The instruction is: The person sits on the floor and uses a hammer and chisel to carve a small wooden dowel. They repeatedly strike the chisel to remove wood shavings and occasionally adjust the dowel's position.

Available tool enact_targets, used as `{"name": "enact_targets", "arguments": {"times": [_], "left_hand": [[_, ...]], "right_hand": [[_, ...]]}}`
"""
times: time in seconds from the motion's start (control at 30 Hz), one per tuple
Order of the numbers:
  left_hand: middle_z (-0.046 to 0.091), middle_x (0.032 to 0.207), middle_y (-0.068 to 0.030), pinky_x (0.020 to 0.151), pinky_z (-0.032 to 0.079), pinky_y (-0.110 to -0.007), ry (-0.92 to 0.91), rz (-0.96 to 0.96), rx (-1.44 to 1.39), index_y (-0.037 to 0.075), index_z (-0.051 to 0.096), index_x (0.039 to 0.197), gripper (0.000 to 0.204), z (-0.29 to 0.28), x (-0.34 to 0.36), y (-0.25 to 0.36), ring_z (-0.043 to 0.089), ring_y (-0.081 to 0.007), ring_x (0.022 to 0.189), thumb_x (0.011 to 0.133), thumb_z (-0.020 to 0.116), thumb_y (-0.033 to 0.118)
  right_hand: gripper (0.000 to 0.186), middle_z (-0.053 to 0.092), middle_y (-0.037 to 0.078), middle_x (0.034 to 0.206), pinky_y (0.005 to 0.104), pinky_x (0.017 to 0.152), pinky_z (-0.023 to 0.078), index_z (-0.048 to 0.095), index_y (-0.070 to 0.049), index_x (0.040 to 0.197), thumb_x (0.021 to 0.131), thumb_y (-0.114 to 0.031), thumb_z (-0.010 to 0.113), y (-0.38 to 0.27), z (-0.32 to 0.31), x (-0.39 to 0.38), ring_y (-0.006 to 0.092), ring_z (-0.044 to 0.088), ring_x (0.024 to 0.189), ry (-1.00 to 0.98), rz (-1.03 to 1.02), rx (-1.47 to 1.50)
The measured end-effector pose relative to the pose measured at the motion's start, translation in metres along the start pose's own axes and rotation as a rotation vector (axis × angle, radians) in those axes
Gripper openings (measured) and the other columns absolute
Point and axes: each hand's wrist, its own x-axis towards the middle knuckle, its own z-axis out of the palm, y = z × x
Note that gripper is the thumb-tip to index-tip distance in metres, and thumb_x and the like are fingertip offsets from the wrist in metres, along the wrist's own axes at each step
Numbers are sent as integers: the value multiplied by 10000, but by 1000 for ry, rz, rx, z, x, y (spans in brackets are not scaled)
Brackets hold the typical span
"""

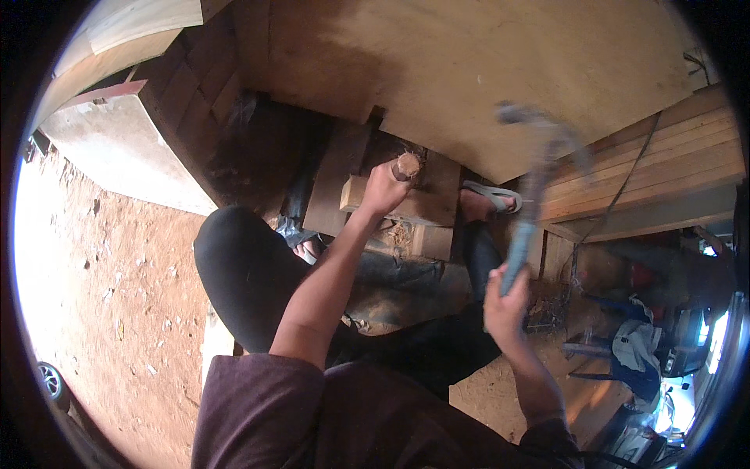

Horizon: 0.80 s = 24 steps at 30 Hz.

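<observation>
My left hand is wrapped round an upright wooden handle with a frayed round top; it looks like a chisel handle, and its lower end is hidden. Beneath that fist lies a wooden beam. In front of it is another wood piece, with wood chips beside it. My right hand grips a claw hammer by its blue-green grip. The hammer's head is raised to the right of the wooden handle, apart from it and smeared by motion.
A large wooden panel stands ahead, with stacked planks at right. A pale board is at left. My sandalled foot is close to the beam. Dirt ground with scraps spreads left; a chair with cloth stands right.
</observation>
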Motion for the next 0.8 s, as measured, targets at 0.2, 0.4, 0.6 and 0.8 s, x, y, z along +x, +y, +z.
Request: {"name": "enact_targets", "arguments": {"times": [0.2, 0.4, 0.6, 0.8], "left_hand": [[680, 785, -150, 727, 509, -348, 18, 28, 17, -27, 657, 925, 175, -2, 1, 3, 584, -129, 730, 835, 683, 121], [675, 950, -257, 796, 519, -447, 8, -17, 36, 13, 679, 1009, 272, -3, -1, 1, 628, -453, 984, 858, 675, 239], [673, 923, -257, 780, 519, -436, -4, -52, -63, 10, 674, 995, 253, -1, 1, 4, 631, -460, 957, 859, 679, 223], [663, 753, -144, 687, 503, -348, 25, 53, 50, -27, 650, 897, 149, -2, -1, -1, 588, -134, 715, 852, 659, 115]], "right_hand": [[176, 646, 180, 888, 393, 735, 508, 535, -21, 1063, 951, -122, 627, -13, -2, 13, 291, 678, 828, -350, 230, -90], [205, 638, 213, 859, 421, 697, 507, 539, 19, 1071, 955, -125, 627, -21, -11, 10, 343, 660, 775, -19, 169, 110], [280, 625, 277, 823, 470, 682, 505, 518, 43, 1128, 924, -105, 640, -12, 0, 9, 504, 626, 838, -354, 155, -71], [161, 664, 110, 879, 364, 715, 516, 569, -14, 1032, 972, -147, 637, -11, -16, 14, 202, 663, 798, -79, 252, 201]]}}
